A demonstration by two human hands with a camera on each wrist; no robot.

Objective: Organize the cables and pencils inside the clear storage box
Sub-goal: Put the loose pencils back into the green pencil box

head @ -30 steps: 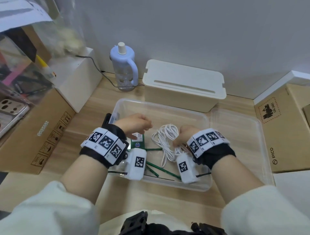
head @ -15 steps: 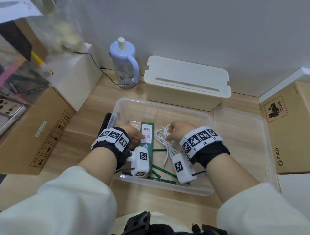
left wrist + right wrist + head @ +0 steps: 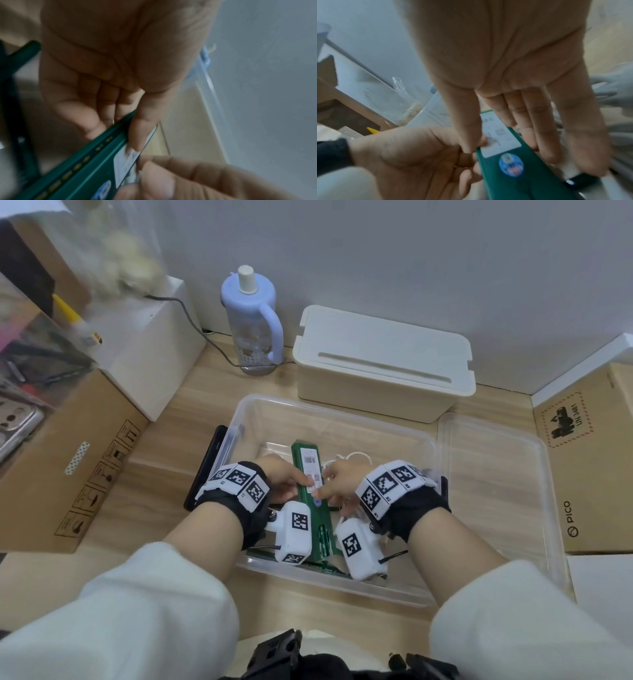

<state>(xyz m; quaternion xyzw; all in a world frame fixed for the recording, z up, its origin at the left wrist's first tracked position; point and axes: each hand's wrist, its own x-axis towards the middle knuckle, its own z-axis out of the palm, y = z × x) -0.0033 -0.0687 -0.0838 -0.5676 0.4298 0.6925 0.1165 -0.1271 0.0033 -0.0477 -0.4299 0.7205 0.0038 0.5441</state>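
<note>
The clear storage box (image 3: pixel 335 412) sits mid-table. Over its middle, both hands hold a flat green pencil pack (image 3: pixel 306 460) with a white label. My left hand (image 3: pixel 291 484) pinches the pack's left edge between thumb and fingers (image 3: pixel 137 132). My right hand (image 3: pixel 339 481) grips the pack (image 3: pixel 513 169) across its width, thumb on one edge and fingers (image 3: pixel 539 135) on the other. A white coiled cable (image 3: pixel 356 455) lies behind the right hand, mostly hidden, and shows blurred in the right wrist view (image 3: pixel 611 94). Loose green pencils (image 3: pixel 322 566) lie along the box's near wall.
The clear lid (image 3: pixel 496 491) lies right of the box. A cream lidded box (image 3: pixel 383 364) and a blue bottle (image 3: pixel 251 320) stand behind it. Cardboard boxes flank it on the left (image 3: pixel 68 457) and right (image 3: pixel 589 457). A black flat object (image 3: pixel 205 467) leans by the box's left wall.
My right hand has left the white cable and moved left onto the green pencil pack. The left hand has shifted its hold on the pack, which now points toward the far wall.
</note>
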